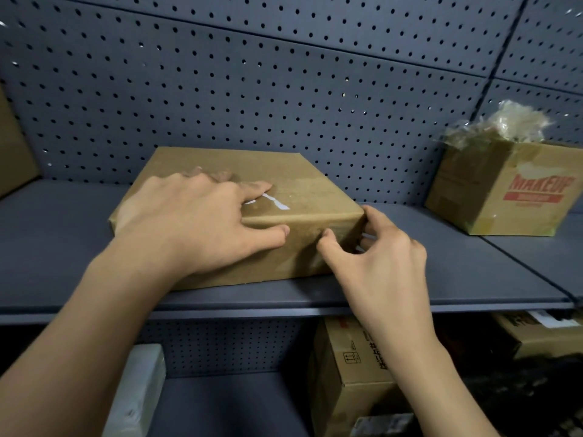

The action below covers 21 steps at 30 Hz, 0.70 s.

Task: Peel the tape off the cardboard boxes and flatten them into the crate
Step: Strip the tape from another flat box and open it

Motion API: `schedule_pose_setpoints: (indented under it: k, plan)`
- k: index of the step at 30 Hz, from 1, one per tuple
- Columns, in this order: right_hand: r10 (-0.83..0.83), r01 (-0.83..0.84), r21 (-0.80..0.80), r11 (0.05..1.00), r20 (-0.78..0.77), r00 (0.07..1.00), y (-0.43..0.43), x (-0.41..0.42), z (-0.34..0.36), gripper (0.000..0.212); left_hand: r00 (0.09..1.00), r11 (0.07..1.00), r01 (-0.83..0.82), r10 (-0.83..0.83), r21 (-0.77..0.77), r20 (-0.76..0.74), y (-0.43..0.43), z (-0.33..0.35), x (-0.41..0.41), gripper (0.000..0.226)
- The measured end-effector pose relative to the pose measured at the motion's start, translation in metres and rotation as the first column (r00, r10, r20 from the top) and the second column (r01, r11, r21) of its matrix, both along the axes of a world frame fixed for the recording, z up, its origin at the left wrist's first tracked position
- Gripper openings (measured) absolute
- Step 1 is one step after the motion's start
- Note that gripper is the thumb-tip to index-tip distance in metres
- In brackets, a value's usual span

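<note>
Head view, sealed carton at the picking stage. The flat box point(309, 171) lies closed on the grey shelf point(63, 241), near its front edge and roughly in the middle of the frame. A strip of clear tape point(274, 201) shows as a pale glint along the top seam. The left hand point(195, 216) rests flat on the lid with fingers straight and spread and the thumb laid on the upper front edge; I read this as a steadying press. The right hand point(378, 257) sits at the front right corner. Its fingers are curled narrowly round that corner and the thumb tip touches the front face. I cannot tell whether a tape end is caught between them. I judge the task to be early for this carton: the tape is on, the flaps are shut, nothing is flattened, and no crate is in view. Well apart to the right stands a printed box point(504, 197) topped by a wad of crumpled tape point(511, 121), which suggests some peeling is already done. The pegboard point(220, 89) closes off the rear. Bare shelf lies to either side and open air to the front, so I would draw the carton towards me to work it. More cartons point(347, 373) stand on the shelf below.
</note>
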State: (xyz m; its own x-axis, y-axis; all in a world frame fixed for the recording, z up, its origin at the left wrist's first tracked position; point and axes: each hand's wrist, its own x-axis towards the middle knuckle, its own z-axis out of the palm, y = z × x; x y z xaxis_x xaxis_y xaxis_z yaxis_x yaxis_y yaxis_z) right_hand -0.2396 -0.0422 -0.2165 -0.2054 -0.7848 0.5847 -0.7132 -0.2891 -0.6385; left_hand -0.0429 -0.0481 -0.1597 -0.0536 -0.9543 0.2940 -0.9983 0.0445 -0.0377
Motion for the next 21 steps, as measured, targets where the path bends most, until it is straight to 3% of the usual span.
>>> schedule_pose_setpoints:
  k: [3,7,12,21]
  plan:
    - [0.018,-0.017,-0.003,1.000,0.019,1.000,0.0017,-0.0020,-0.0006,0.023,1.000,1.000,0.001,-0.001,0.000,0.005,0.0003,0.0003,-0.0001,0.096]
    - [0.049,-0.049,0.034,0.998,0.000,0.999,0.0035,-0.0004,0.0007,0.043,1.000,1.000,-0.001,0.001,-0.012,-0.005,-0.0001,-0.0004,0.0002,0.094]
    - [0.059,-0.060,0.008,0.998,0.041,0.997,0.0022,-0.0022,0.0004,0.028,1.000,1.000,0.010,-0.010,-0.027,0.008,-0.0017,-0.0026,0.0001,0.095]
    - [0.024,-0.024,-0.002,1.000,0.057,0.998,0.0017,-0.0001,-0.0011,0.022,1.000,1.000,0.009,-0.009,-0.028,0.005,-0.0034,-0.0038,0.0007,0.094]
